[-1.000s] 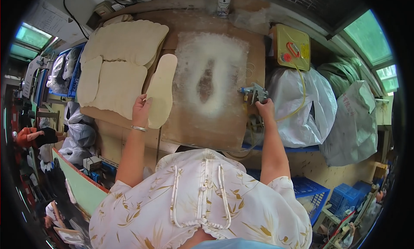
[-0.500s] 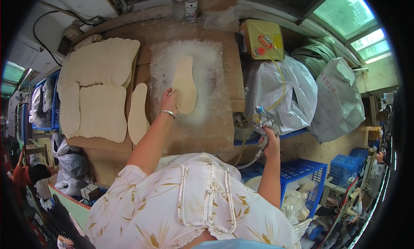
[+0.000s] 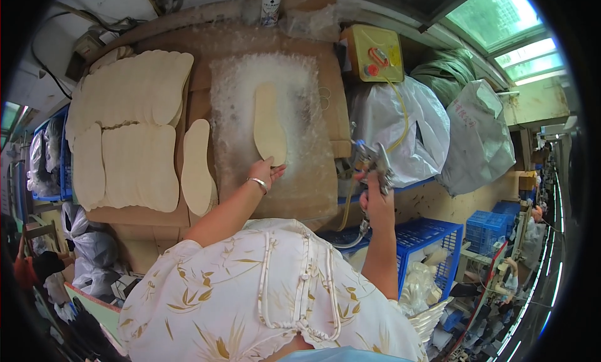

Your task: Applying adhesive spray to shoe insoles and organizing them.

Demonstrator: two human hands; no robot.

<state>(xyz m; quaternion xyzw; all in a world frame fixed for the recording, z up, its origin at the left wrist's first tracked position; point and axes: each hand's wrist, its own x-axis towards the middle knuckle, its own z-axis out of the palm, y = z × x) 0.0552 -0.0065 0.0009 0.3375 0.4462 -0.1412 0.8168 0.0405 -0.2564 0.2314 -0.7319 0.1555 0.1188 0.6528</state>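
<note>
A beige insole (image 3: 269, 123) lies on the white glue-crusted patch (image 3: 231, 111) of the brown work board. My left hand (image 3: 266, 171) rests flat at the insole's near end, fingers touching it. My right hand (image 3: 374, 196) grips a metal spray gun (image 3: 369, 160) off the board's right edge, with a hose hanging below it. Another single insole (image 3: 196, 166) lies left of the patch.
Rows of overlapping beige insoles (image 3: 128, 130) cover the board's left side. A yellow box (image 3: 374, 54) and grey plastic bags (image 3: 400, 127) stand at the right. Blue crates (image 3: 432, 243) sit below the bench. Bottles (image 3: 270, 5) stand at the far edge.
My left hand carried an insole from the left pile onto the white patch and now rests at its near end. My right hand with the spray gun pulled back to the right.
</note>
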